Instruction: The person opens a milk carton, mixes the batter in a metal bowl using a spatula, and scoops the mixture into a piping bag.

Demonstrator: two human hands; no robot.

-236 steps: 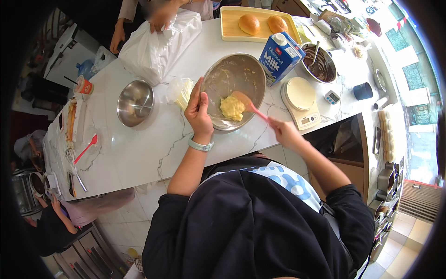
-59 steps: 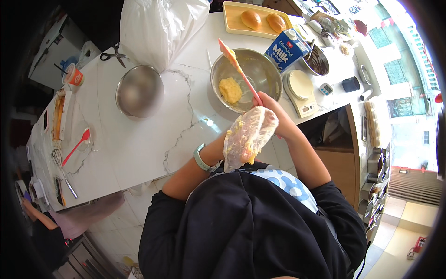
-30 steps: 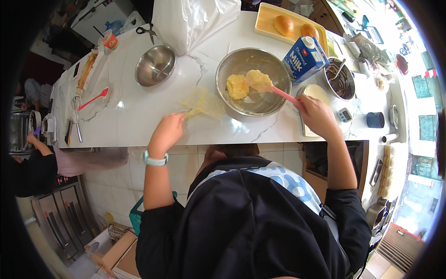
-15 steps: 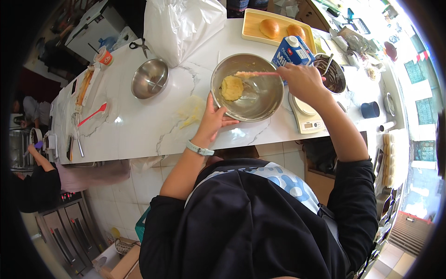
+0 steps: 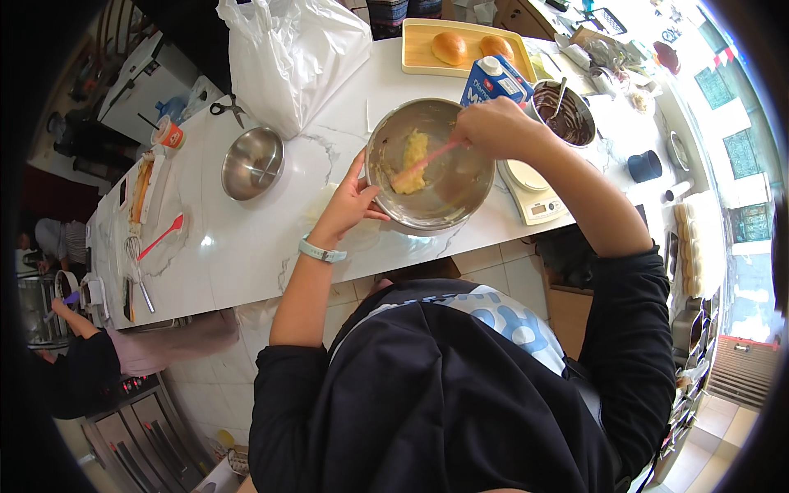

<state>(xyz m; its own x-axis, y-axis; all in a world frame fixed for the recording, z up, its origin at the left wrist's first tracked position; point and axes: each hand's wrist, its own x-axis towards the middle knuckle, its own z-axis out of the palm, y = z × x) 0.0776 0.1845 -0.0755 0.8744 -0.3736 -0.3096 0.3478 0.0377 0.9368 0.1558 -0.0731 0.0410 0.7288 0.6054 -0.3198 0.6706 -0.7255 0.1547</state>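
A steel mixing bowl holds a lump of soft yellow dough on its left side. My left hand grips the bowl's left rim, thumb and fingers around its edge and outer wall. In my right hand, closed above the bowl's right side, is the pink handle of a spatula. Its blade presses into the dough on the lower left of the bowl. Just behind my right hand stands a blue and white milk carton.
Right of the bowl are a kitchen scale, a chocolate-smeared bowl and a dark blue cup. A tray of buns lies behind. Leftward are a smaller steel bowl, a white plastic bag, scissors, a red spatula and a whisk.
My right hand has moved the spatula's blade down and left into the dough, and the dough has gone from a round lump to a longer smear. The view has shifted slightly.
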